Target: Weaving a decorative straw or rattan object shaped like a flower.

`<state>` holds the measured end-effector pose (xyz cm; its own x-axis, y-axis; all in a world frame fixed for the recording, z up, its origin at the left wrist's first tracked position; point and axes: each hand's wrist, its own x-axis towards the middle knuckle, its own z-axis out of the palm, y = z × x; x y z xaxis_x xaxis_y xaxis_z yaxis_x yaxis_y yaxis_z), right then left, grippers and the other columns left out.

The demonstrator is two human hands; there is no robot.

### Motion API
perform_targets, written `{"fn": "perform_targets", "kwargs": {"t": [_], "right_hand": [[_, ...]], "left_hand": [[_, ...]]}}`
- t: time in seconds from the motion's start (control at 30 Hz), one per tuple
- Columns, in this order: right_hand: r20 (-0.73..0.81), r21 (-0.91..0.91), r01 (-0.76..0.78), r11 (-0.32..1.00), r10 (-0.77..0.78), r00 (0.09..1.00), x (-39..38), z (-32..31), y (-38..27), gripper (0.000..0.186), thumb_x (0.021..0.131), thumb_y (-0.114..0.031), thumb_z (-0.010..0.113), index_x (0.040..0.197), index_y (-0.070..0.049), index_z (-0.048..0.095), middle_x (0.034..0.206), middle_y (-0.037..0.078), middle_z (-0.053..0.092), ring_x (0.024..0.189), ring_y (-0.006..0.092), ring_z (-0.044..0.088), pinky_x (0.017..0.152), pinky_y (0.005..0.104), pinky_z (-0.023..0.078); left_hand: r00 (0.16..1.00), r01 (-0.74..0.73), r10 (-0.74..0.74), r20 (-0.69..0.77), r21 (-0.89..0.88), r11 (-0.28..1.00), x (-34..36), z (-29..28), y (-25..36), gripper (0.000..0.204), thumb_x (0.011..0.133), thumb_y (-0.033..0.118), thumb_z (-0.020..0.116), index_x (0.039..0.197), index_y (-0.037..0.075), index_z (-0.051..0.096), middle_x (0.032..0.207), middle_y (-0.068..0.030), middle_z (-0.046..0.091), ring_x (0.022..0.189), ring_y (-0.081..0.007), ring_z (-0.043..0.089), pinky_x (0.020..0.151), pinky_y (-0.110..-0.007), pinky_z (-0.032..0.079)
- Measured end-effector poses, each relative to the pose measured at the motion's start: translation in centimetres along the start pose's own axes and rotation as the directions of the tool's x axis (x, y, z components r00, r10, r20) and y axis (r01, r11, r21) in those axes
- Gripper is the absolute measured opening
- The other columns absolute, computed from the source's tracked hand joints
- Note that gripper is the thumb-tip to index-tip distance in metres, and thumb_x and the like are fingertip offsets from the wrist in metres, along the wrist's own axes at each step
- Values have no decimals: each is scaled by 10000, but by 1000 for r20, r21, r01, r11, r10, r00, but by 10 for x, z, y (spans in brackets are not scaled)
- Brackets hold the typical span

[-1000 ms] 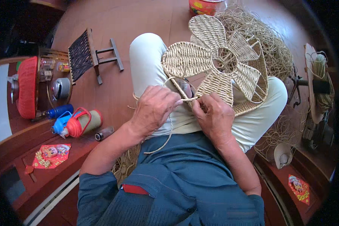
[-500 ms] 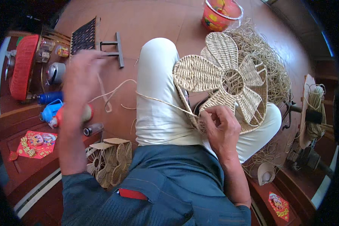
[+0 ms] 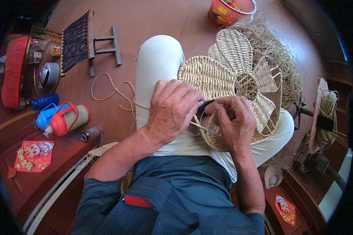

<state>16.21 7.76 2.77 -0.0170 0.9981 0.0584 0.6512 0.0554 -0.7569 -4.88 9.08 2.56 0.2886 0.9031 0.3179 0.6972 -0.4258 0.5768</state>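
A flower-shaped basket (image 3: 210, 76) woven from pale straw cord rests across my lap, its petals round an open ring of spokes. My left hand (image 3: 172, 111) is closed at the basket's near left edge, fingers curled on a straw cord (image 3: 142, 105). This cord runs over my left thigh and loops on the floor. My right hand (image 3: 237, 121) pinches at the near rim, thumb and fingers together; its fingertips partly hide what they grip. A dark band (image 3: 205, 107) shows between the two hands.
A heap of loose straw cord (image 3: 280, 66) lies beyond the basket, below a red bucket (image 3: 231, 13). To the left stand a stool with a dark woven seat (image 3: 76, 43), a red flask (image 3: 68, 119) and a red basket (image 3: 15, 72). A cord-wound stand (image 3: 325, 117) is at right.
My left hand has come down from the left, where it was raised and blurred, to the basket's near edge. My right hand stays at the rim. The cord on the floor lies slacker.
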Motion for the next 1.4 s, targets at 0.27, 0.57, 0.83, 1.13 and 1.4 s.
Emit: {"fn": "perform_targets", "kwargs": {"t": [0.27,0.57,0.83,1.13,1.4], "right_hand": [[12,-48,-37,998,38,999,4,-6,-9,109,894,-70,836,963,-81,753,866,74,701,720,246,724,668,381,564],[-17,-71,-6,997,4,1000,4,-5,-7,115,888,-109,846,962,-121,758,858,47,702,725,240,732,658,381,564],[32,-75,-14,997,16,999,5,-5,-9,129,908,-148,837,1013,-147,763,893,43,699,729,254,727,652,399,565],[87,-55,153,987,-148,985,9,-3,-4,164,912,-126,804,1071,-163,782,900,60,662,793,278,707,682,427,552],[118,-126,252,959,-238,964,-1,3,-13,280,910,-112,786,1189,-120,770,881,77,621,778,294,648,705,442,510]], "left_hand": [[998,-54,55,7,-53,997,-12,-3,-8,288,780,40,840,1039,151,782,964,-18,711,928,-253,661,844,-414,448],[985,-169,168,-28,-29,985,-21,5,-11,334,747,4,821,1058,117,783,995,-30,723,943,-263,671,881,-413,491],[986,-167,165,-28,-101,981,-3,-2,-13,313,744,-23,815,1030,102,795,985,-41,738,936,-264,681,878,-414,509],[998,65,-65,3,-126,990,5,-5,-6,201,818,-16,850,987,74,787,944,-73,722,907,-270,687,818,-398,545],[978,205,-198,67,-132,970,16,-9,-2,119,913,-1,787,1029,30,786,958,-108,728,895,-256,726,803,-370,580]]}}
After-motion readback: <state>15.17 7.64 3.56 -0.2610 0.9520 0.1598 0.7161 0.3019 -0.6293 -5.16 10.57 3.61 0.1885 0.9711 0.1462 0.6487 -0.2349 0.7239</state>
